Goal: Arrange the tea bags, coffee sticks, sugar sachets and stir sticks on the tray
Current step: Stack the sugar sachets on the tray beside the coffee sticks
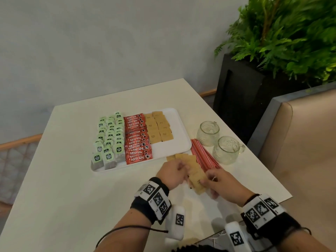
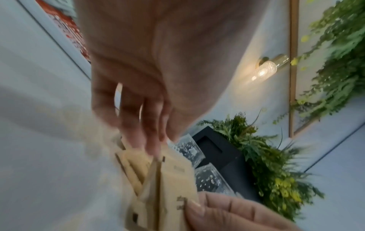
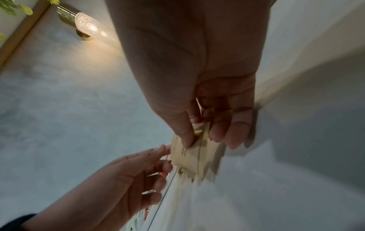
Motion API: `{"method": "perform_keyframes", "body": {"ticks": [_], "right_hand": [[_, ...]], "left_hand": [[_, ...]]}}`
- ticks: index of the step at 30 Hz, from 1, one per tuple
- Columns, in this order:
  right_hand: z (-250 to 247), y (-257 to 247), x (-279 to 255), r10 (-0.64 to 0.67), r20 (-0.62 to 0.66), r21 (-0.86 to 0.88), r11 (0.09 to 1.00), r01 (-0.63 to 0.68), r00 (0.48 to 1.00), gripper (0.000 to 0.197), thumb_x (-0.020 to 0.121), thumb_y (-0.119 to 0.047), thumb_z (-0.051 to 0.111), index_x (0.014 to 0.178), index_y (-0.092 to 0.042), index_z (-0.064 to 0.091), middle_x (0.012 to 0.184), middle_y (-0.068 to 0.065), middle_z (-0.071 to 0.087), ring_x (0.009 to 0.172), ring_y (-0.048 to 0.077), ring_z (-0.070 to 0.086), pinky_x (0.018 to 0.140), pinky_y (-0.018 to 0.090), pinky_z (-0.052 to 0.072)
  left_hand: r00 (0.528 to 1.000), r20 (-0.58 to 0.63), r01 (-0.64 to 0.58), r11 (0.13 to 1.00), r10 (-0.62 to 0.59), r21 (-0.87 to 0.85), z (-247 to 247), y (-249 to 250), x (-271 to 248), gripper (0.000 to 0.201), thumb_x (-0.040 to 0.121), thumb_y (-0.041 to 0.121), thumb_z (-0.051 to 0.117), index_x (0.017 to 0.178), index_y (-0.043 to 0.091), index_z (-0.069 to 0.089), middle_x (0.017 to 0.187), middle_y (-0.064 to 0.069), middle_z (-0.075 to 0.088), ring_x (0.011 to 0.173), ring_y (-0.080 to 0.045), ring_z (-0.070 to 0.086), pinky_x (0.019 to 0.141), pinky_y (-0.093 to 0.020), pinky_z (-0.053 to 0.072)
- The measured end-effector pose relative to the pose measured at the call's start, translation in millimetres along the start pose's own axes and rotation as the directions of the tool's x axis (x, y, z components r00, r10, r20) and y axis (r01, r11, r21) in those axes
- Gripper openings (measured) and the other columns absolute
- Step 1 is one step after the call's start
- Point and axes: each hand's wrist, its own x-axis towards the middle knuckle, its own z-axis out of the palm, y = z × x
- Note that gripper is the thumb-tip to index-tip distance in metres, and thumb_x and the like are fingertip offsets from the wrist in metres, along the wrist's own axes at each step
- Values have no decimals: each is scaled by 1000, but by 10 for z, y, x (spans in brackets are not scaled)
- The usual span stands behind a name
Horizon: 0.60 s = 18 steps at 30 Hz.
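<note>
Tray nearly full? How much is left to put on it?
Done: tea bags, coffee sticks and some sugar sachets lined up on the tray. In hand: both the left hand and right hand hold more brown sachets. Left: the stir sticks, on the table.

The sugar packets (image 2: pixel 173 176) look blurry in both wrist views. The left hand (image 1: pixel 172 174) hides their near ends. The words on the brown packets on the tray (image 1: pixel 179 124) are too small to read.
</note>
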Motion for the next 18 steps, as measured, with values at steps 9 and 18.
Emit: {"method": "perform_keyframes", "body": {"ticks": [9,18], "right_hand": [[80,-15,0,60,-174,-241,965,-101,983,18,91,-16,59,78,-5,61,74,4,62,58,12,57,52,25,43],[-18,-151,-41,46,-314,-181,978,-107,948,12,91,-7,56,83,1,58,90,15,58,58,22,60,49,28,52]], "left_hand": [[994,95,-88,920,56,381,-21,150,334,59,84,30,69,136,41,41,118,-5,45,99,-29,60,89,-38,51],[983,173,-141,882,70,450,-88,58,341,68,70,48,82,128,35,49,120,0,42,107,-24,57,93,-37,49]]}}
